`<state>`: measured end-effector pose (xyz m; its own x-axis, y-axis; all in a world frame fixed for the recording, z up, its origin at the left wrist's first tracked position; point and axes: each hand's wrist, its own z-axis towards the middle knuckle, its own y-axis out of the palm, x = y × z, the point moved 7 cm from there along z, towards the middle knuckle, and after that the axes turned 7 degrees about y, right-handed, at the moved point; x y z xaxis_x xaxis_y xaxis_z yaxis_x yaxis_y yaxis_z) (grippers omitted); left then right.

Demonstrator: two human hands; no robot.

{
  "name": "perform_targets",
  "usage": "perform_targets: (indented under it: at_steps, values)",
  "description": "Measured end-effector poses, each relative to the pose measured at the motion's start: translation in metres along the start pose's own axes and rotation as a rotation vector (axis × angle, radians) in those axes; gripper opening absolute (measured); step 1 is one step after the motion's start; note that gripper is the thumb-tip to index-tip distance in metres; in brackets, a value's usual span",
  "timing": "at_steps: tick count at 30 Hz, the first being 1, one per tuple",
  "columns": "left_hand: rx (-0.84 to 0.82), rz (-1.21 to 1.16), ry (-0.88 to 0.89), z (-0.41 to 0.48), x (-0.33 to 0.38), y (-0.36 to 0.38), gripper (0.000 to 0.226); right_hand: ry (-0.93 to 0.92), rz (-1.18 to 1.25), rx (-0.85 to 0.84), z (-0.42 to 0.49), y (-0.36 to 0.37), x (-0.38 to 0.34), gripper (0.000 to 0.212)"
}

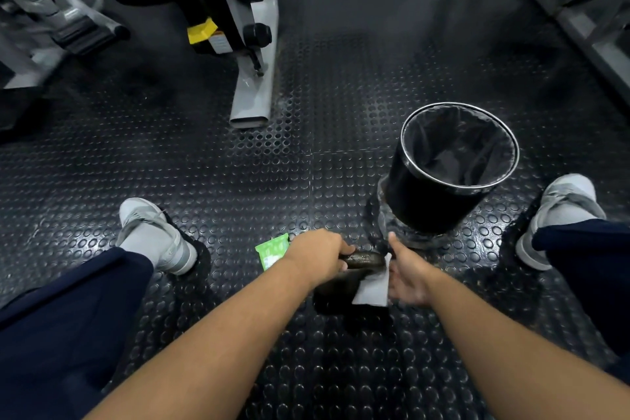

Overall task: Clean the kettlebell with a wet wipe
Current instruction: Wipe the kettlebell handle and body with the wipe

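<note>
A dark kettlebell (364,260) stands on the rubber floor between my legs, most of its body in shadow. My left hand (320,254) is wrapped around the left end of its handle. My right hand (407,274) presses a white wet wipe (373,288) against the right side of the handle and body, thumb pointing up. A green wipe packet (272,249) lies on the floor just left of my left hand.
A black bin (453,167) with a liner stands just beyond the kettlebell, to the right. My grey shoes (156,235) (562,211) flank the spot. A grey machine leg (254,78) rests on the studded floor farther back.
</note>
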<state>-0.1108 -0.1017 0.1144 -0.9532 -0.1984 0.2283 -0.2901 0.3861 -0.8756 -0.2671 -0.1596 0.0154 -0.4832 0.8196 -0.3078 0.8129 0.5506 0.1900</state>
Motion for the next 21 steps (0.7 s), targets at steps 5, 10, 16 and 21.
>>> perform_targets:
  at_steps: [5, 10, 16, 21]
  values:
    - [0.0, -0.001, -0.003, 0.001, -0.001, 0.002, 0.044, 0.047, 0.448, -0.02, 0.002, 0.012, 0.004, 0.086]
    - [0.008, -0.006, 0.008, 0.004, -0.002, 0.004, 0.045, 0.117, 0.594, -0.129, -0.009, 0.015, -0.01, 0.089]
    - [-0.021, 0.053, 0.035, 0.01, -0.001, 0.006, 0.047, 0.077, 0.659, -0.109, -0.019, 0.016, -0.01, 0.081]
    - [-0.033, 0.066, 0.046, 0.01, -0.003, 0.004, 0.048, 0.058, 0.633, -0.007, -0.024, 0.032, -0.009, 0.074]
